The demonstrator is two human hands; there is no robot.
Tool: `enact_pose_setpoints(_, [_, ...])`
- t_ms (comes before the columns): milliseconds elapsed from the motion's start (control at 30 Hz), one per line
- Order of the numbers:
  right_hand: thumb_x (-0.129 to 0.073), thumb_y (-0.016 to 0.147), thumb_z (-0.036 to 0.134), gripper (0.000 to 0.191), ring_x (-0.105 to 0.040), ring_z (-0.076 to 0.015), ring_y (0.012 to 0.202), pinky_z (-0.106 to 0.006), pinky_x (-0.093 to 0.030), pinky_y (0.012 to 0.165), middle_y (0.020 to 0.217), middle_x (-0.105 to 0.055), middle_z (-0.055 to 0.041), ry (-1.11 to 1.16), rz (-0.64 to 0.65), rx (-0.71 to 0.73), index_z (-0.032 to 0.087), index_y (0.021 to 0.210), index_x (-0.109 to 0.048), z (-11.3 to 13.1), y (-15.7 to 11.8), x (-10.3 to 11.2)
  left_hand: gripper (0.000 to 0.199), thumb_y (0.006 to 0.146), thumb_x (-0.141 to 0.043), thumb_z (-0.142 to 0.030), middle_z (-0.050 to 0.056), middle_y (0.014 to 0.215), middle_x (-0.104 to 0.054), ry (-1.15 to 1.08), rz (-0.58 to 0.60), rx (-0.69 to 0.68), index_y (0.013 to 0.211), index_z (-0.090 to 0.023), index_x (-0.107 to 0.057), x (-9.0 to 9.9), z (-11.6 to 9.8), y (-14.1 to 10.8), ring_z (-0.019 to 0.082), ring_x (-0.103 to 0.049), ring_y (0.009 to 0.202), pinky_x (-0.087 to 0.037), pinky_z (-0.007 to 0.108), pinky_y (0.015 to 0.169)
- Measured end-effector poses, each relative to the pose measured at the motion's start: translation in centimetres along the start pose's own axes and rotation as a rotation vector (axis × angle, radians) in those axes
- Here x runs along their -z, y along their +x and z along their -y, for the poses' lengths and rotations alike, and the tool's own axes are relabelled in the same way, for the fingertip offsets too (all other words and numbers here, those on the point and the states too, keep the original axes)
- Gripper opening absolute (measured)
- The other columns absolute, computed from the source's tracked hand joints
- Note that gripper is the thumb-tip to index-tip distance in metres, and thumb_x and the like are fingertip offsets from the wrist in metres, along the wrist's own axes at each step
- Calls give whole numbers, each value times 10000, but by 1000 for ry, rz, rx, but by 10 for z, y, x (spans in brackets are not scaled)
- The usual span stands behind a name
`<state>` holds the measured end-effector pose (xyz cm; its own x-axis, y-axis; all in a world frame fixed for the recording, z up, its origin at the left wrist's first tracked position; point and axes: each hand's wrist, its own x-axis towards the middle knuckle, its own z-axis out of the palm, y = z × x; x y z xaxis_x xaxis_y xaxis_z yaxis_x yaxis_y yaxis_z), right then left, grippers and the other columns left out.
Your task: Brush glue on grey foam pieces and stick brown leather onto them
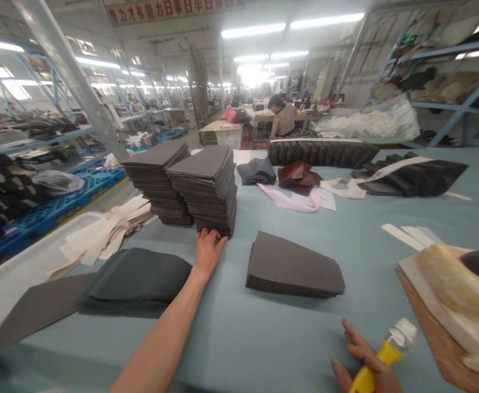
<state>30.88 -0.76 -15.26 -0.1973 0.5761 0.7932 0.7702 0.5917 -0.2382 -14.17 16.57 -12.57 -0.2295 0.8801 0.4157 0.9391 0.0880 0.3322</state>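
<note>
My left hand (209, 250) reaches forward, its fingers curled against the bottom front edge of a tall stack of dark grey cut pieces (207, 185). A second tall stack (157, 177) stands just left of that one. At the lower right, my right hand (366, 363) holds a brush (389, 352) with a yellow handle, a metal collar and a whitish clumped head. Thumb and forefinger on that hand are spread away from the handle. Between the hands lies a low pile of grey pieces (294, 265). Left of my forearm is a darker, greenish-grey pile (135, 281).
A single grey piece (39, 305) and pale strips (104, 232) lie at left. Along the back are brown scraps (299, 176), a pink strip (292, 201) and black bundles (411, 177). A stained cloth on a board (448, 284) sits right. A person (282, 115) works beyond the table.
</note>
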Motion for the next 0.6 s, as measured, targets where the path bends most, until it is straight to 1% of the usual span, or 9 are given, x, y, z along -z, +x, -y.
enact_pose_setpoints(67, [-677,1025,482,273,-860,-290,973,-360,-706,725,1324,-806,-174,-19,3,-6,253,1148,-592,2,-2,0,450,1021,-720,-482,123,1386,-683,2,-6,-3,1358,-189,-667,-1,0,4,263,-693,1214,-635,503,1054])
enact_pose_setpoints(133, [-654,1044,489,285,-860,-282,980,-347,-692,686,1349,-797,-167,-81,38,-67,241,1173,-598,8,-5,2,452,1020,-721,-484,123,1387,-682,5,-7,-4,1357,-188,-668,-2,1,8,265,-692,1218,-633,506,1058])
enact_pose_setpoints(200, [-635,1060,491,295,-861,-269,985,-333,-686,682,1356,-797,-159,-132,76,-111,233,1197,-594,15,-6,6,450,1021,-718,-486,123,1389,-682,6,-4,-4,1357,-190,-669,-3,2,10,264,-692,1219,-632,506,1059])
enact_pose_setpoints(267, [-636,1062,484,299,-862,-258,987,-320,-689,699,1346,-802,-156,-156,99,-107,226,1205,-589,20,-4,9,451,1022,-717,-488,124,1391,-681,5,-1,-4,1358,-191,-669,-4,3,11,264,-691,1220,-632,506,1061])
enact_pose_setpoints(367, [-647,1060,462,284,-863,-247,981,-300,-689,705,1330,-808,-159,-148,80,-78,218,1195,-592,24,0,11,462,1021,-720,-482,126,1405,-675,0,-3,-4,1375,-191,-660,-6,5,14,268,-690,1228,-634,508,1060])
enact_pose_setpoints(500, [-643,1068,446,266,-856,-253,1044,-317,-700,770,1343,-802,-165,-117,60,-109,216,1191,-588,29,9,11,466,1019,-723,-479,126,1405,-674,1,-12,-9,1379,-189,-657,-7,4,21,269,-690,1228,-634,510,1059])
enact_pose_setpoints(600, [-616,1080,476,268,-858,-255,1032,-328,-704,754,1345,-803,-154,-121,47,-116,230,1180,-584,33,12,10,462,1019,-723,-483,124,1393,-680,13,-22,-9,1368,-186,-662,-8,3,25,268,-692,1223,-633,510,1059])
